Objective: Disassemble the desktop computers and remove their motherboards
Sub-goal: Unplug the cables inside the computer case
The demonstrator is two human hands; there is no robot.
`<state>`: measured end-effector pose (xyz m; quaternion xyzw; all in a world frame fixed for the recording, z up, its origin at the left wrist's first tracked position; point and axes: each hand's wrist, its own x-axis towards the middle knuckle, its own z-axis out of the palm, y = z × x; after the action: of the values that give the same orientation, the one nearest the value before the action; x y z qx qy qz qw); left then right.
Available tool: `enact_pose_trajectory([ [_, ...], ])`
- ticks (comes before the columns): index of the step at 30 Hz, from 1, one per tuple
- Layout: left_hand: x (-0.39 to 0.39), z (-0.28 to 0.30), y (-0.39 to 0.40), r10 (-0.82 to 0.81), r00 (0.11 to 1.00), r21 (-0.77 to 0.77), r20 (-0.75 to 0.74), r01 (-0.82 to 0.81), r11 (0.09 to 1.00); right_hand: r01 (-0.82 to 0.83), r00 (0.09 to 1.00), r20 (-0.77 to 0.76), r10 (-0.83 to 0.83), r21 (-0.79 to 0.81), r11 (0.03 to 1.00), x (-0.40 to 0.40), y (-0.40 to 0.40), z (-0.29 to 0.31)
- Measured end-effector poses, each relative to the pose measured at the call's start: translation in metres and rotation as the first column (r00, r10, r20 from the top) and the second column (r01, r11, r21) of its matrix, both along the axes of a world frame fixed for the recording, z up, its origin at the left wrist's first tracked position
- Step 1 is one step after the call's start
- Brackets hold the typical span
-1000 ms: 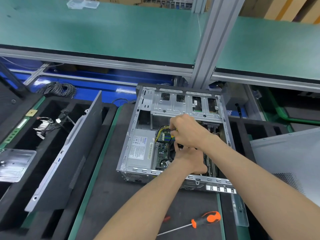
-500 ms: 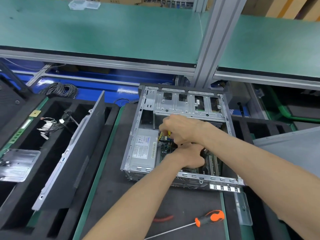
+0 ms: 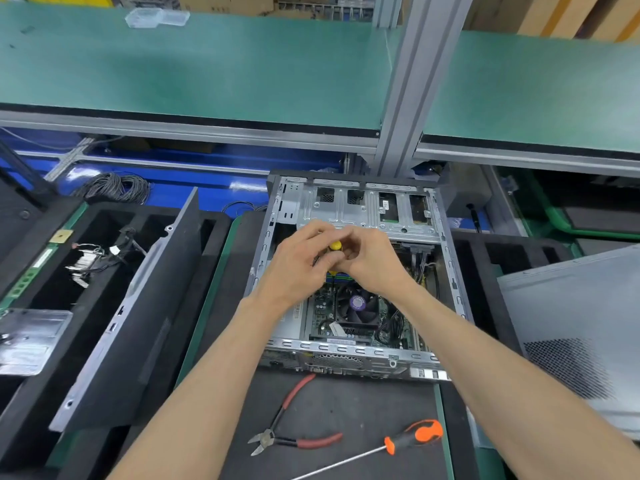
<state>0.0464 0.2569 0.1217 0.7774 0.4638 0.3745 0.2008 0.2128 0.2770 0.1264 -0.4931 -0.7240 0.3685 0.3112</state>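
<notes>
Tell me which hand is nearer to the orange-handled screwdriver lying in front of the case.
Right. The right hand sits over the open case, more on the side of the screwdriver; the left hand is beside it, farther left. Neither touches it.

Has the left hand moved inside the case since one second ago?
Yes. The left hand went from near the case's front rail up toward the drive bays, beside the right hand.

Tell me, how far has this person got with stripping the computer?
Done: the case lies open, and a grey panel rests at right. In hand: both hands, left and right, grip a yellow-tipped part above the board. Left: the motherboard with its fan remains inside.
</notes>
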Motion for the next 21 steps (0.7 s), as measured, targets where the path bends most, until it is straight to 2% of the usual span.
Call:
enact_pose_trajectory([
  [3,0.0,-0.008,0.007,-0.015,0.996,0.137,-0.086,0.027,0.99,0.052,0.983,-0.168,-0.068,-0.095,0.994,0.0,-0.005,-0.007],
  [8,0.005,-0.003,0.009,0.123,0.943,0.305,-0.308,-0.025,0.952,0.119,0.97,-0.199,-0.139,-0.107,0.987,-0.007,-0.012,-0.023],
  [12,0.012,0.013,0.008,0.183,0.869,0.28,-0.46,-0.054,0.958,0.202,0.965,-0.162,-0.206,-0.039,0.979,-0.011,-0.016,-0.033],
  [14,0.017,0.021,0.011,0.161,0.831,0.29,-0.533,0.001,0.957,0.223,0.96,-0.171,-0.221,-0.005,0.975,-0.01,-0.017,-0.034],
  [16,0.02,0.027,0.015,0.088,0.782,0.274,-0.617,0.108,0.956,0.226,0.95,-0.212,-0.231,-0.045,0.973,-0.005,-0.018,-0.037],
  [18,0.019,0.031,0.019,-0.023,0.718,0.192,-0.696,0.217,0.957,0.213,0.936,-0.262,-0.236,-0.115,0.97,-0.001,-0.02,-0.038],
  [21,0.016,0.031,0.021,-0.092,0.658,0.135,-0.747,0.286,0.949,0.176,0.939,-0.272,-0.212,-0.15,0.973,0.0,-0.023,-0.039],
])
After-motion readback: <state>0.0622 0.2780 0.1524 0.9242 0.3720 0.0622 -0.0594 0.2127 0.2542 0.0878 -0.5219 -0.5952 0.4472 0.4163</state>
